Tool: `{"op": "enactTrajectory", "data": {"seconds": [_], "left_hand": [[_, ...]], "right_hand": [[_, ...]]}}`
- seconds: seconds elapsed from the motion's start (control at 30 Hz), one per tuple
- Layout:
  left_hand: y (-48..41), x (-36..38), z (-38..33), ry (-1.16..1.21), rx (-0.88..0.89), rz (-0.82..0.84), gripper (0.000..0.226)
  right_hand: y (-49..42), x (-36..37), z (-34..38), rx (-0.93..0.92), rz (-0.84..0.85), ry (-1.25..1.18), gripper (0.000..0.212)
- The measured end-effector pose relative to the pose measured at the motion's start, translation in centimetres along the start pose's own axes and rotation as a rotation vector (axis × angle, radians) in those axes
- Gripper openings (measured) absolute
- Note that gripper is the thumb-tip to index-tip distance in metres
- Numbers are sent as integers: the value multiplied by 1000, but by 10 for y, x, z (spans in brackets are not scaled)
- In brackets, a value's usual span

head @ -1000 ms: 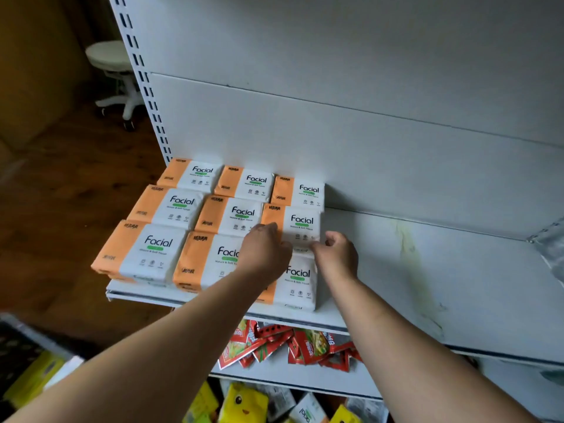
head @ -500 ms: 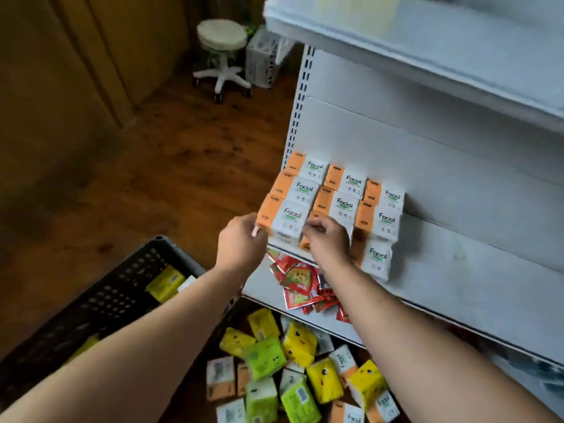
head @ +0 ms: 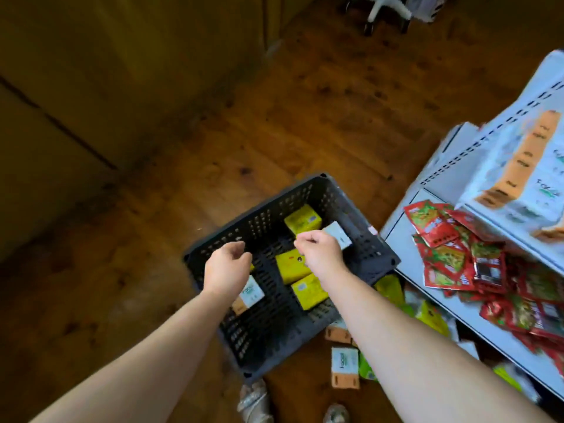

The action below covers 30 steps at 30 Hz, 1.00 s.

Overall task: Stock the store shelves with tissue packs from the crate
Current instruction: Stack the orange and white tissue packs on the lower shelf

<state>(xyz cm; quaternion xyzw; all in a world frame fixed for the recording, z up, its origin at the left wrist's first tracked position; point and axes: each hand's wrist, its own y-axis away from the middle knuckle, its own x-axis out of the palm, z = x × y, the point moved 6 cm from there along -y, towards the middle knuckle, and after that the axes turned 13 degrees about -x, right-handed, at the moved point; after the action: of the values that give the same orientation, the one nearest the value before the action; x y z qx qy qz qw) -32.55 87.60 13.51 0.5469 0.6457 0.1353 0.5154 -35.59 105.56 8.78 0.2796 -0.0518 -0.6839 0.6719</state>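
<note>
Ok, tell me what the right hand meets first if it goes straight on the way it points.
Probably the yellow pack at the far end of the crate: the right hand points down and away at it. Depth unclear; the white pack beside it could come first.

left grip (head: 227, 271) and right grip (head: 320, 254) reach forward, both loosely curled and empty
</note>
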Motion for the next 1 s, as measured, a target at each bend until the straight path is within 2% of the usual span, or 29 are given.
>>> {"op": "enactTrajectory", "data": {"seconds": [0.17,0.37,0.43,0.6,0.77,0.9,1.0], "left_hand": [[-68,18,71,179,-186,59,38],[-158,111,164,366,-469,132,41],[-189,140,189,363,-543,103,44],[-251,188,244,401,-775,-66,34],[-278,210,267,470,-862,-255,49],[-287,215,275,395,-893,-270,46],[-289,217,278,325,-922,-223,40]], "right_hand": [[-28,68,-60,90,139,116,7],[-79,135,-175,155,265,256,19],[-94,153,-218,166,294,321,25],[-119,182,-294,173,420,457,32],[-138,210,-327,179,470,435,38],[-141,230,-340,191,545,401,39],[-143,225,-344,184,535,446,37]]}}
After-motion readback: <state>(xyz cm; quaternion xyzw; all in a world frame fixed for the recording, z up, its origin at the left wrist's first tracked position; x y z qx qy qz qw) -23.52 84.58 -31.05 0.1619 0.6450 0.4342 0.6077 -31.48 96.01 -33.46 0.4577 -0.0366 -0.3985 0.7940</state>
